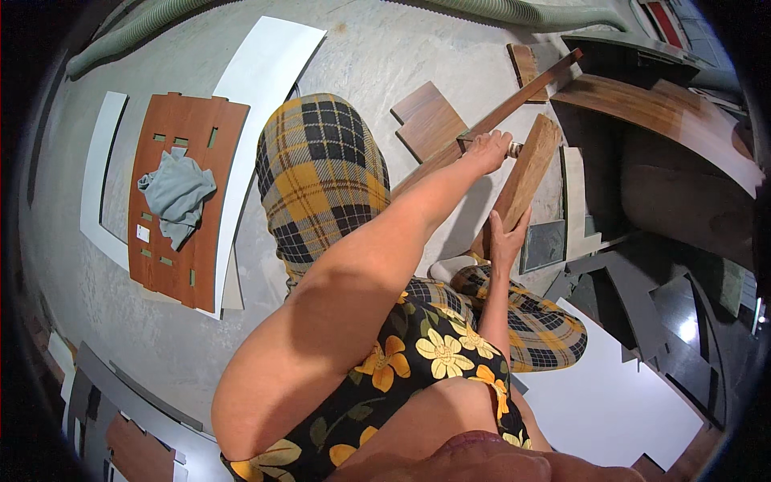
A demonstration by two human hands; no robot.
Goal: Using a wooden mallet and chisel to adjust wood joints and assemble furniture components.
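My left hand (486, 153) is stretched forward and closed around a small object, mostly hidden by the fingers. A pale, ringed end (514, 149) of it pokes out beside a thick wooden board (528, 170). My right hand (507, 239) grips that board low on its length, with the fingers and thumb on either side, and the board stands tilted. Just beyond my left hand, a long reddish-brown strip (534, 90) runs diagonally, partly hidden by the hand and forearm. Stepped brown wood-grain pieces (430, 120) lie on the floor next to it.
On the left, a grey cloth (178, 197) lies on a slotted brown panel (173, 116), over white panels (273, 56). A ribbed hose (530, 14) crosses the far floor. Dark panels (675, 321) pile up at right, near a white sheet (618, 402).
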